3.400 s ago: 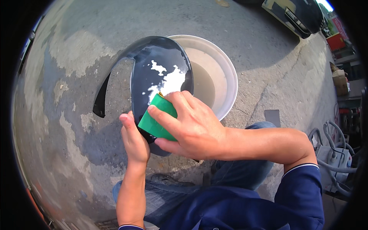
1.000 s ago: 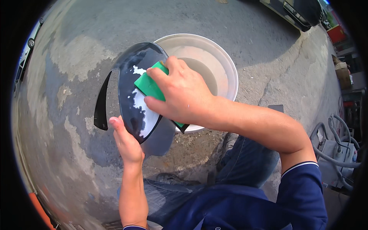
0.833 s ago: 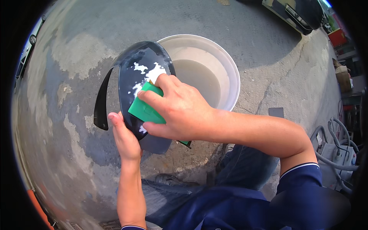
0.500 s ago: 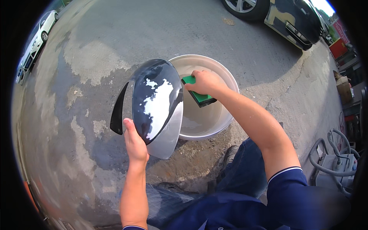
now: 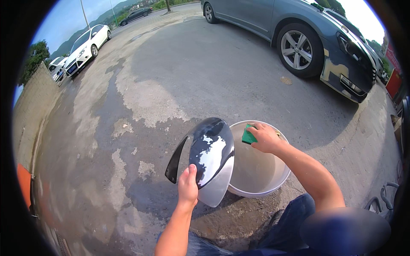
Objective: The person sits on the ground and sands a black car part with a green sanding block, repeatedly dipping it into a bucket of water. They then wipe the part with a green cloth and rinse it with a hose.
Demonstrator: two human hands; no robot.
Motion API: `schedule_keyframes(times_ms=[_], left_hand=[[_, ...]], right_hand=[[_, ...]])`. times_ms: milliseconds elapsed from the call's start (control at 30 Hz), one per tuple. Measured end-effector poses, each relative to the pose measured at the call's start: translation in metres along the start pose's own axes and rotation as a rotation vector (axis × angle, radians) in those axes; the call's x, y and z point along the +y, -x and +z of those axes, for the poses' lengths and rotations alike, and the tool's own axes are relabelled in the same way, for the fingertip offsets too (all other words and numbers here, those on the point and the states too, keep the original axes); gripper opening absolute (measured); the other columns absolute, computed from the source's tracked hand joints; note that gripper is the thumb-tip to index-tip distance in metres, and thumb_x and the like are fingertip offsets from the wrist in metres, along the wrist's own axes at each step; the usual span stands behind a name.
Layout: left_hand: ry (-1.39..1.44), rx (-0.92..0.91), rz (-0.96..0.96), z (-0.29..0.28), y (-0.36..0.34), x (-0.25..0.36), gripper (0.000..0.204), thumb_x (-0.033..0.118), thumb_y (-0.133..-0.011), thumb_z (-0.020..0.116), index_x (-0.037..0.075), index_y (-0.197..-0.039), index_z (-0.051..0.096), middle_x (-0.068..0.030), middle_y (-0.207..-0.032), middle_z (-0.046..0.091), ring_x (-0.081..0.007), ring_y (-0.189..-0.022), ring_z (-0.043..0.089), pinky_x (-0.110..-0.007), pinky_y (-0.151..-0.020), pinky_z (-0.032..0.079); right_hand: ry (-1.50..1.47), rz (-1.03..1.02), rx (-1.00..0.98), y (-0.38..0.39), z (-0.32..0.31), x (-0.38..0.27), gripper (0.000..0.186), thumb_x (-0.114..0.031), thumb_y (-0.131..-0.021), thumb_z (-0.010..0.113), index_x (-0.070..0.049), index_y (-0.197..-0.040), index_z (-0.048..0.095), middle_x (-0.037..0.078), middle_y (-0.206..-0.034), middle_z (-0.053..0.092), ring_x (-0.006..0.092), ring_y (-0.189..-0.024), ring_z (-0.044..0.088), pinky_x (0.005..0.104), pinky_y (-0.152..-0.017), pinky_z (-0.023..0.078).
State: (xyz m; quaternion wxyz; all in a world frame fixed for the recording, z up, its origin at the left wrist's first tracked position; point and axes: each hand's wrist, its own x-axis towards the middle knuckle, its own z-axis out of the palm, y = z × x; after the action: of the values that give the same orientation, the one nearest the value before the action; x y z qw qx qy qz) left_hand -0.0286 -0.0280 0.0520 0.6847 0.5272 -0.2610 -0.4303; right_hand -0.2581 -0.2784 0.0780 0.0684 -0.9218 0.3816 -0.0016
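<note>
My left hand [image 5: 188, 187] grips a car side-mirror cover [image 5: 213, 160], glossy black on top with a dull grey lower part. A dark curved arm of the cover sticks out on its left, and the bright sky reflects in the gloss. My right hand [image 5: 265, 138] is closed on a green block-shaped sponge [image 5: 248, 135], above the far part of a round white bucket [image 5: 282, 177]. Cloudy greyish water fills the bottom of this bucket. The cover is tilted beside the bucket and overlaps its left rim in view. Some of my right fingers are hidden behind the hand.
A grey-blue car [image 5: 273, 21] stands ahead right, its dark front bumper [image 5: 337, 74] patched with beige. White cars [image 5: 85, 45] are parked far left, near a block wall [image 5: 36, 96]. Grey hoses [image 5: 386, 194] lie at the right. The concrete ground [image 5: 141, 187] has wet patches.
The view has tilted up, bringing in more of the cars and the wall. My right hand has turned with the sponge over the bucket. My left hand keeps its grip on the cover.
</note>
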Motion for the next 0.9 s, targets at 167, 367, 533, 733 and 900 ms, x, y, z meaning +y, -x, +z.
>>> schedule_keyframes(times_ms=[167, 367, 533, 733, 900], left_hand=[[-0.230, 0.104, -0.133, -0.022, -0.002, -0.012, 0.029, 0.027, -0.103, 0.071, -0.001, -0.111, 0.069, -0.0019, -0.100, 0.071, -0.0083, -0.088, 0.060, -0.028, -0.080, 0.050], [-0.174, -0.008, -0.177, -0.009, -0.004, -0.005, 0.034, 0.027, -0.101, 0.074, -0.002, -0.117, 0.069, -0.0056, -0.107, 0.074, -0.0107, -0.095, 0.065, -0.029, -0.086, 0.052], [-0.080, -0.121, -0.101, -0.006, -0.001, -0.005, 0.038, 0.026, -0.103, 0.073, -0.004, -0.124, 0.065, -0.0060, -0.114, 0.073, -0.0110, -0.102, 0.064, -0.029, -0.092, 0.052], [-0.100, -0.226, 0.044, -0.009, 0.008, 0.009, 0.039, 0.029, -0.100, 0.077, -0.001, -0.122, 0.063, -0.0021, -0.110, 0.070, -0.0074, -0.098, 0.061, -0.026, -0.088, 0.051], [-0.198, -0.216, 0.140, -0.007, 0.019, 0.009, 0.041, 0.027, -0.096, 0.082, -0.001, -0.121, 0.065, -0.0010, -0.107, 0.071, -0.0077, -0.096, 0.061, -0.026, -0.086, 0.051]], right_hand=[[0.205, -0.309, -0.110, 0.020, -0.131, -0.097, 0.060, -0.023, -0.083, 0.079, -0.010, -0.139, 0.063, 0.018, -0.137, 0.061, 0.0363, -0.130, 0.056, 0.0484, -0.111, 0.046], [-0.172, -0.384, 0.219, 0.061, -0.116, -0.107, 0.068, -0.027, -0.079, 0.081, -0.008, -0.142, 0.062, 0.020, -0.129, 0.065, 0.0365, -0.121, 0.063, 0.0469, -0.105, 0.051], [-1.461, 0.207, 0.160, 0.077, -0.064, -0.084, 0.092, -0.032, -0.089, 0.080, 0.009, -0.158, 0.035, 0.023, -0.139, 0.060, 0.0273, -0.131, 0.058, 0.0393, -0.113, 0.045], [-2.041, 0.258, 0.031, 0.080, -0.038, -0.056, 0.058, -0.035, -0.097, 0.073, -0.002, -0.142, 0.057, 0.009, -0.126, 0.069, 0.0162, -0.117, 0.064, 0.0342, -0.106, 0.049], [-2.252, 0.373, 0.046, 0.078, -0.042, -0.049, 0.058, -0.048, -0.096, 0.065, 0.001, -0.128, 0.069, 0.018, -0.120, 0.073, 0.0285, -0.111, 0.072, 0.0452, -0.103, 0.058]])
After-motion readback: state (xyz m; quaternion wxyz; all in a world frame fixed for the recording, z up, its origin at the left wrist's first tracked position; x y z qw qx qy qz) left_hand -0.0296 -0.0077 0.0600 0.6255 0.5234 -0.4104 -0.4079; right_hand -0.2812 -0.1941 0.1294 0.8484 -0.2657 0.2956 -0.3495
